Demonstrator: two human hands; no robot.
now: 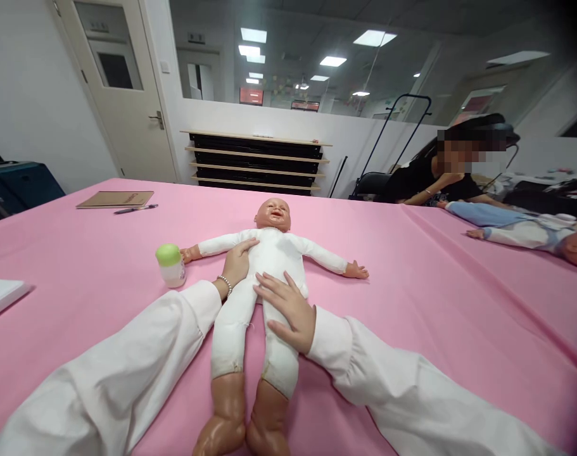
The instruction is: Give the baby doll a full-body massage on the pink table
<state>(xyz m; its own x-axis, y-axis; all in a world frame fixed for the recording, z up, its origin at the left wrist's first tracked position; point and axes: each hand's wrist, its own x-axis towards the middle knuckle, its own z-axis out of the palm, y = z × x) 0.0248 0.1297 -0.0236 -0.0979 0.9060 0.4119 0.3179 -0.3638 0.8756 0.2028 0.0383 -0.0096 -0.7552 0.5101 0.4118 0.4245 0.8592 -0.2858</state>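
Observation:
A baby doll (276, 256) with a white cloth body and plastic head, hands and lower legs lies face up on the pink-covered table (402, 329), its feet toward me. My left hand (238, 261) rests against the side of the doll's torso, fingers extended toward its chest. Flat across the lower belly and upper thigh lies my right hand (288, 307), its fingers spread. Neither hand grips anything. Beside the doll's hand on the left stands a small clear container with a green lid (170, 265).
A brown notebook (120, 199) and a pen (136, 209) lie at the far left. A white box (3, 297) sits at the left edge. At the right, a person (440, 168) in black sits near another doll (530, 231) in blue and white clothes.

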